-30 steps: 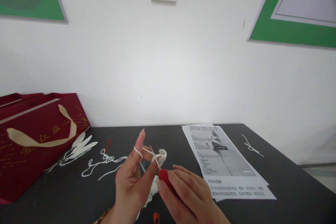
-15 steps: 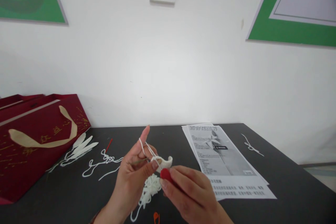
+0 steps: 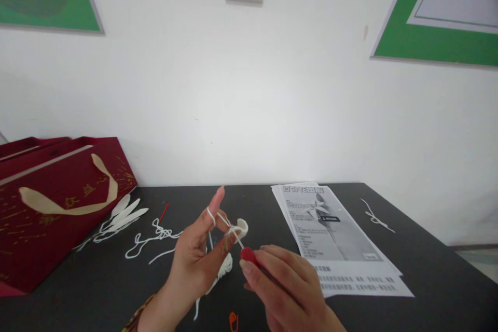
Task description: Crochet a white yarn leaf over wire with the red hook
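My left hand (image 3: 202, 254) pinches a small white crochet piece (image 3: 241, 226) between thumb and fingers. Its raised index finger carries a loop of white yarn (image 3: 211, 216) that runs down to the piece. A crochet hook (image 3: 248, 255) with a red handle is gripped in my right hand (image 3: 288, 282). The hook's thin metal shaft meets the white piece near my left thumb; its tip is hidden in the yarn. Below, partly behind my left hand, lies a bundle of white yarn (image 3: 224, 267) on the dark table.
Dark red gift bags (image 3: 70, 218) stand at the left, beside finished white petal-shaped pieces (image 3: 124, 216). Loose yarn (image 3: 161, 233) and a red stick-like item (image 3: 164, 211) lie nearby. Printed sheets (image 3: 334, 238) and a knotted yarn scrap (image 3: 375, 218) are at right. An orange stitch marker (image 3: 233, 320) lies in front.
My left hand has turned the crochet piece, which now curls upward. The hook has drawn slightly down and right, showing more shaft. The view has shifted a little.
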Demonstrator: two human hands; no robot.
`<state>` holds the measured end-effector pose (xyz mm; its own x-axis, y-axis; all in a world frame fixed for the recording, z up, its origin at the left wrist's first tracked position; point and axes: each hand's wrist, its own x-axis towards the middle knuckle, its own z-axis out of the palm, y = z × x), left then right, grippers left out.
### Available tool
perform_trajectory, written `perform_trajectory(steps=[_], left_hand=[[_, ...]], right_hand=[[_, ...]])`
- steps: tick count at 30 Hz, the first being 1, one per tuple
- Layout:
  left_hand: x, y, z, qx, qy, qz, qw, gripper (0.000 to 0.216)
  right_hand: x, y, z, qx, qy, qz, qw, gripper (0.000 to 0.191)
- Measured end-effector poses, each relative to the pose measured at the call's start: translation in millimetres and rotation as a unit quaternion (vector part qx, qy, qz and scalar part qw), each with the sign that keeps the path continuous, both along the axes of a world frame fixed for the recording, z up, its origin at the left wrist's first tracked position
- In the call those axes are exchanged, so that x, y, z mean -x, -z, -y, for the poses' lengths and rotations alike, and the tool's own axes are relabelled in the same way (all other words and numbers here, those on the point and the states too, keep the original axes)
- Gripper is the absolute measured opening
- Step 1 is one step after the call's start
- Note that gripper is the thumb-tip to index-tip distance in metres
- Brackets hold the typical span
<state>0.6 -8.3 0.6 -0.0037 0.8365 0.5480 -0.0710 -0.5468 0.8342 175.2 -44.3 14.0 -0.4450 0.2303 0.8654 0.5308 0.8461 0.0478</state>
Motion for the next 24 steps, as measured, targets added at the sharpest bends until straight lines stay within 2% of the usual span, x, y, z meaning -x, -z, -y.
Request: perform_trajectory(steps=[7, 10, 12, 15, 18, 24], left_hand=[[10, -5.4, -7, 0.051, 0.026, -0.058, 0.997, 0.067], [14, -10.0, -9, 0.086, 0.072, -0.033, 0.993, 0.070], [15, -12.8, -9, 0.130, 0.119, -0.004, 0.984, 0.070], [16, -16.0, -8, 0.200, 0.200, 0.044, 0.958, 0.073], [16, -18.2, -6, 0.245, 0.265, 0.082, 0.929, 0.074], [16, -16.9, -4, 0.295, 0.335, 0.118, 0.887, 0.076]], right_hand=[[-12, 7.6, -3, 0.067, -0.060, -0.025, 0.996, 0.040], [-13, 2.1, -4, 0.094, -0.096, -0.068, 0.989, 0.039], [-13, -3.9, -3, 0.141, -0.109, -0.112, 0.978, 0.036], [-15, -8.0, -2, 0.228, -0.130, -0.172, 0.950, 0.028], [-18, -3.4, -3, 0.294, -0.157, -0.243, 0.911, 0.019], [-21, 5.1, -10, 0.385, -0.239, -0.357, 0.817, 0.015]])
